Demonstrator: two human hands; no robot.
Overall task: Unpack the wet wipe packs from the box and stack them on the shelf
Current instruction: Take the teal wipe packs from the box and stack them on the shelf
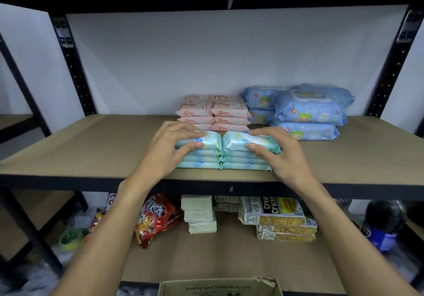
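Head view: left hand (171, 150) and right hand (283, 152), fingers curled, each hold a top pack of the pale blue soft plastic wet wipe packs (202, 159), stacked near the front edge of the brown board shelf (91, 148). An uneven push may slide the packs off.

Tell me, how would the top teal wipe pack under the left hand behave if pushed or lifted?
Probably soft, not stiff: the top teal pack looks puffy and creases where the left hand grips it. Its glossy film may slide on the stack below. Flat and low like the neighbouring pack in the right hand, it seems unlikely to roll or tip.
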